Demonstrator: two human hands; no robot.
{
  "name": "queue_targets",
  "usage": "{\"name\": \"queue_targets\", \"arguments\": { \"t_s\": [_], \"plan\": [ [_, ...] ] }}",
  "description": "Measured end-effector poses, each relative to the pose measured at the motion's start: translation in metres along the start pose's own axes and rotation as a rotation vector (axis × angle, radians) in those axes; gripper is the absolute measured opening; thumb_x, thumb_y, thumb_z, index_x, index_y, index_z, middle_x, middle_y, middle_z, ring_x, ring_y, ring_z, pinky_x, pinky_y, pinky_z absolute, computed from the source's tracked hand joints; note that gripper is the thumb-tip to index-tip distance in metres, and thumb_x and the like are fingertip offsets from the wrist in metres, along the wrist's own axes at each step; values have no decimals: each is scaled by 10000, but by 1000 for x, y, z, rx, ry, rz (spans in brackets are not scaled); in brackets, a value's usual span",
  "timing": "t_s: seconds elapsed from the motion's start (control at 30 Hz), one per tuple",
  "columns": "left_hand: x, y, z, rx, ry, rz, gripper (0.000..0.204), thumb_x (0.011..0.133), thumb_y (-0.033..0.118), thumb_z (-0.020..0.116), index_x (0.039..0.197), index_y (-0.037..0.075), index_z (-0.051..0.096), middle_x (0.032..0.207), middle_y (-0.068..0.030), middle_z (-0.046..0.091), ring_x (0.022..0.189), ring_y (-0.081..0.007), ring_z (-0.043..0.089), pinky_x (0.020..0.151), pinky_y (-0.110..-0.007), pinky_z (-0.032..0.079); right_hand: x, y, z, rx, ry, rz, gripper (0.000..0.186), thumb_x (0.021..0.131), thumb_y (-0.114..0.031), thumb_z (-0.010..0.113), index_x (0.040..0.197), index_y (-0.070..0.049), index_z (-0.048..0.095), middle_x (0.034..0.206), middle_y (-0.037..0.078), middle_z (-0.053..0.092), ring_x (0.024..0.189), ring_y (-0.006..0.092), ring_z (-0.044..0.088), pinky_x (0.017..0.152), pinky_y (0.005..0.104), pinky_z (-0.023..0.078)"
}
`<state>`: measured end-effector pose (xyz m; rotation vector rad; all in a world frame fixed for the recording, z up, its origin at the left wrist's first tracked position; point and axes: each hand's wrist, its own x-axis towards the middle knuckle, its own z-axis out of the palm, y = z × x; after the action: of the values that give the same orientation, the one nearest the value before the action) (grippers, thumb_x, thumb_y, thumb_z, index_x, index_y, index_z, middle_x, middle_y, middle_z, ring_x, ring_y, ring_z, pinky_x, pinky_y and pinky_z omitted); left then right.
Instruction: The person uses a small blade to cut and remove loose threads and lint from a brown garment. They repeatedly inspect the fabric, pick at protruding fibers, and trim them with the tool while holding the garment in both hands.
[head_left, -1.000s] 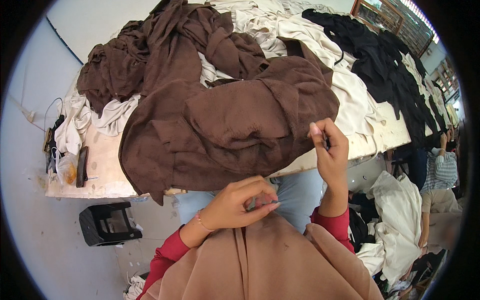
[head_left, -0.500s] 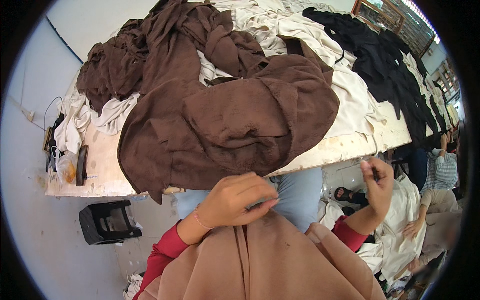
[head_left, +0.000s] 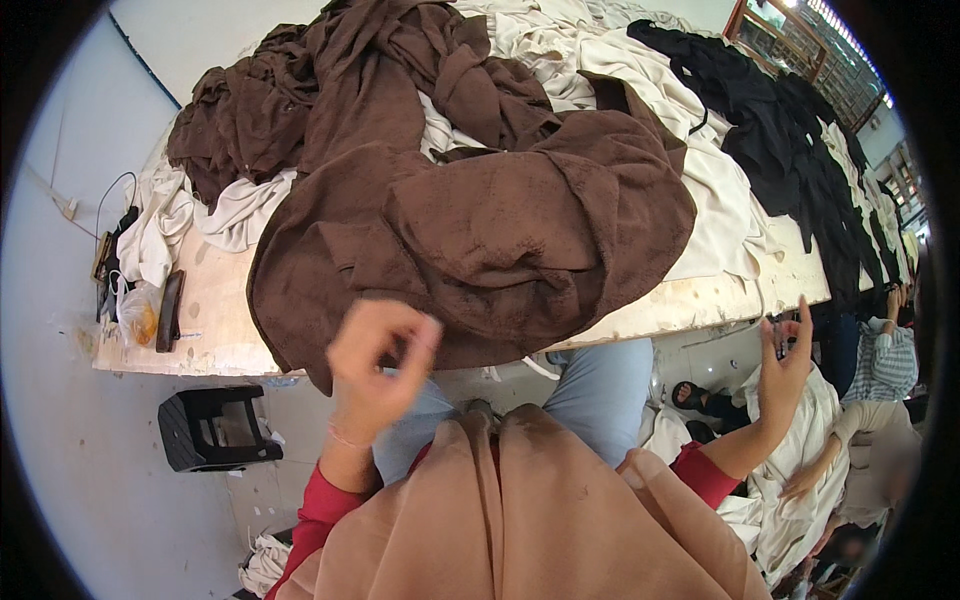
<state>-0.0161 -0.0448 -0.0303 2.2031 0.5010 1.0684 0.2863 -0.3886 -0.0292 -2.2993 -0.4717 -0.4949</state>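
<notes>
A large brown garment point(head_left: 490, 220) lies heaped on the wooden table, its near edge hanging over the front. My left hand point(head_left: 380, 365) is raised in front of that hanging edge; its fingers are curled and smeared by motion, so whether it touches the cloth or pinches anything does not show. Off to the right, beyond the table's front edge, my right hand point(head_left: 785, 365) is held up with the forefinger stretched out. Between its thumb and fingers sits a small dark thing, too small to name.
Cream cloth point(head_left: 725, 215) and black cloth point(head_left: 765, 150) cover the table's back and right. A plastic bag point(head_left: 138, 312) lies near the table's left end point(head_left: 225, 330). A black stool point(head_left: 215, 430) stands below. At the right, a co-worker's arm point(head_left: 815, 465) rests on white cloth.
My left hand has risen from above my lap toward the brown garment's near edge, moving left. The right hand has shifted right, and its forefinger now points up. The view has shifted slightly.
</notes>
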Motion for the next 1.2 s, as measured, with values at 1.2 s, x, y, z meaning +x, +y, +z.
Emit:
{"name": "queue_targets", "arguments": {
  "t_s": [1.2],
  "plan": [
    [33,11,4,-616,115,-304,294,963,30,670,1172,54,463,788,12,649,731,3,494,686,-164,355,-43,-235,126,1428,-728,-518,173,798,-8,784,951,-72,735,996,29,607,678,75,498,602,205,388]
  ]
}}
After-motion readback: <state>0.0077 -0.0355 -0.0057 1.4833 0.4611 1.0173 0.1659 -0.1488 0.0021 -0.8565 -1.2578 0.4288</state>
